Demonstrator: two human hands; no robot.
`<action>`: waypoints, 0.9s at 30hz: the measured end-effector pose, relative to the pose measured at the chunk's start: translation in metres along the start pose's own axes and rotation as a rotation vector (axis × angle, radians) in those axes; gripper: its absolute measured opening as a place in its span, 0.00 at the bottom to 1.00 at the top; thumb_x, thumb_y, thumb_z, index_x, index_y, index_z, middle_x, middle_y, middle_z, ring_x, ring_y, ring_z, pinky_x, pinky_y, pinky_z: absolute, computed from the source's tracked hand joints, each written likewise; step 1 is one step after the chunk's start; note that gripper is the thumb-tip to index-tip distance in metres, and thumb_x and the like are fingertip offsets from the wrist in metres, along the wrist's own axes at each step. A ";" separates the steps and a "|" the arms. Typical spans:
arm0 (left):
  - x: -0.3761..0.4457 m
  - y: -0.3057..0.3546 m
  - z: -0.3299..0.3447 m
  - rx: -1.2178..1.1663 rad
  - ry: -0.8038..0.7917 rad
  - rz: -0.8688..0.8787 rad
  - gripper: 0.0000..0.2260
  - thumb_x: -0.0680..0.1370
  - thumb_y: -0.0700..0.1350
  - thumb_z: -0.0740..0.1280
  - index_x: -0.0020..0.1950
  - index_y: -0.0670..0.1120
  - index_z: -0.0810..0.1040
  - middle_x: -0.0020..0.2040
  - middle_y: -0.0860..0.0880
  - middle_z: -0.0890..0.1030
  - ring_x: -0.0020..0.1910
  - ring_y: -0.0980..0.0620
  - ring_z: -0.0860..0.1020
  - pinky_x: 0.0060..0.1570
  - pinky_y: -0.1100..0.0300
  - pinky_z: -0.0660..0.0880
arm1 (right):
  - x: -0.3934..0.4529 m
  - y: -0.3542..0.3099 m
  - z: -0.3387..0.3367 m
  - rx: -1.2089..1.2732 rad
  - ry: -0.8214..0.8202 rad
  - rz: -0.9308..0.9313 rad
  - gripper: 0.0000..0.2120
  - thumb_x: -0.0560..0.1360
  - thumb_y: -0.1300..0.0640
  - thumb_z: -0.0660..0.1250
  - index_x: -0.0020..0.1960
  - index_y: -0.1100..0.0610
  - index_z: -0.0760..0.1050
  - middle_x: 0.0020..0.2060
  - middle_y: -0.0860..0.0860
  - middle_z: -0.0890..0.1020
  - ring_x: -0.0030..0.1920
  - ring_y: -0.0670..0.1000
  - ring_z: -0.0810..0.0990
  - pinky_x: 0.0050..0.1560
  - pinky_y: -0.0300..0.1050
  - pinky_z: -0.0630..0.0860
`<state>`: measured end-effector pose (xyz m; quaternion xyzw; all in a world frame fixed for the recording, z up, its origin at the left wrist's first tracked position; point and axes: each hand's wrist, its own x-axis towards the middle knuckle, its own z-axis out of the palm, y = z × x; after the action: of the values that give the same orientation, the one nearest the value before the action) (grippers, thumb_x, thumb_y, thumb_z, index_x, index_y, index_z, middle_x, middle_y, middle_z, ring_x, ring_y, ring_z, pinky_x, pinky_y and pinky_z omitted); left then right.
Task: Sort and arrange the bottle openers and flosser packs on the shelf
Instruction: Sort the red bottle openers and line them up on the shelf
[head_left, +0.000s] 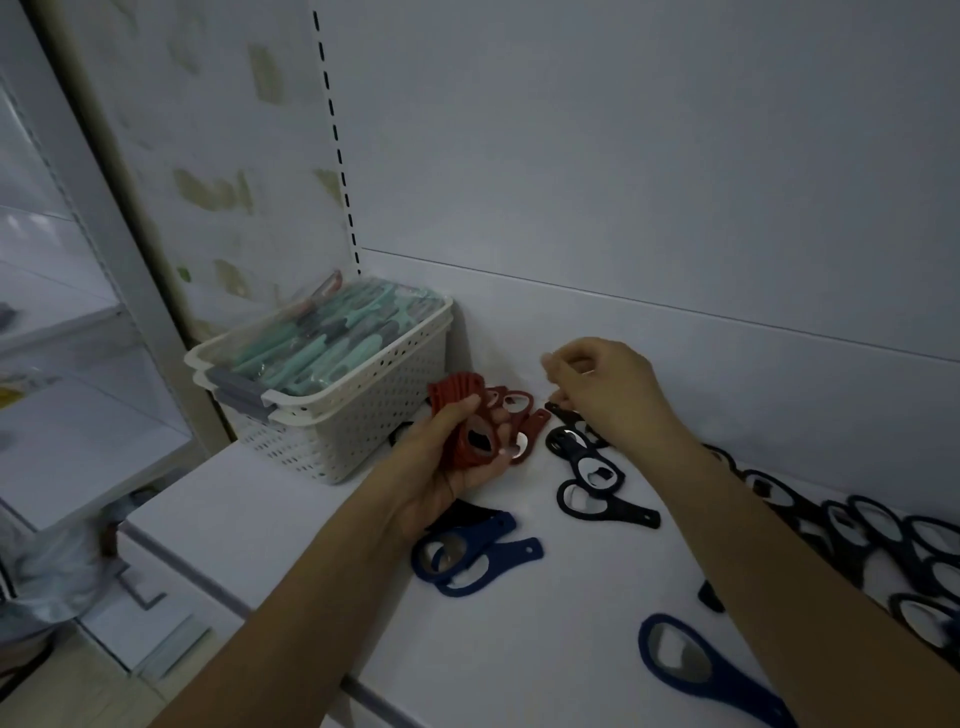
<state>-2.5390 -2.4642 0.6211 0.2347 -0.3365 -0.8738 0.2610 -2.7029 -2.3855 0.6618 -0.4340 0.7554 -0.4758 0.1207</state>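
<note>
Left hand (457, 441) at frame centre grips a fanned stack of red bottle openers (480, 415), likely batching by colour. Right hand (608, 389), just right of it, fingers curled, pinches a black opener (563, 413) off the shelf (311, 519). Blue openers (467, 551) lie lower centre, black pile (883, 540) at right edge. Flosser packs (322, 338) fill the white basket (363, 415), centre left.

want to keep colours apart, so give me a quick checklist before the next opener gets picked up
1. Left hand holds the stack of red rubbery bottle openers: ok.
2. Stack is red only: ok.
3. Right hand grip on a black opener: cannot tell, fingers hide it.
4. Flosser packs inside the white perforated basket: ok.
5. Dark blue openers grouped apart from the black ones: not ok, a lone blue one lies nearer.
</note>
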 end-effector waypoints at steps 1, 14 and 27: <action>0.001 0.002 -0.001 -0.081 0.017 0.019 0.24 0.74 0.45 0.70 0.68 0.36 0.73 0.48 0.41 0.83 0.44 0.47 0.83 0.35 0.54 0.83 | 0.001 0.006 0.002 -0.111 -0.016 -0.034 0.10 0.76 0.48 0.68 0.50 0.54 0.79 0.43 0.46 0.82 0.40 0.44 0.82 0.42 0.33 0.76; 0.005 0.006 -0.011 -0.088 0.077 0.160 0.09 0.77 0.38 0.68 0.56 0.38 0.77 0.48 0.41 0.84 0.50 0.45 0.82 0.41 0.56 0.83 | 0.007 0.044 0.047 -0.614 -0.376 -0.462 0.14 0.77 0.50 0.66 0.60 0.52 0.76 0.51 0.48 0.81 0.48 0.47 0.78 0.41 0.36 0.68; 0.001 0.005 -0.006 -0.014 0.050 0.009 0.24 0.74 0.50 0.71 0.67 0.41 0.75 0.60 0.38 0.81 0.56 0.41 0.82 0.45 0.48 0.83 | 0.010 -0.016 -0.028 0.160 -0.344 -0.071 0.06 0.78 0.56 0.66 0.53 0.56 0.79 0.43 0.50 0.86 0.41 0.46 0.84 0.37 0.36 0.79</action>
<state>-2.5348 -2.4710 0.6209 0.2530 -0.3249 -0.8688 0.2749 -2.7176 -2.3787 0.6918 -0.5244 0.6676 -0.4571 0.2653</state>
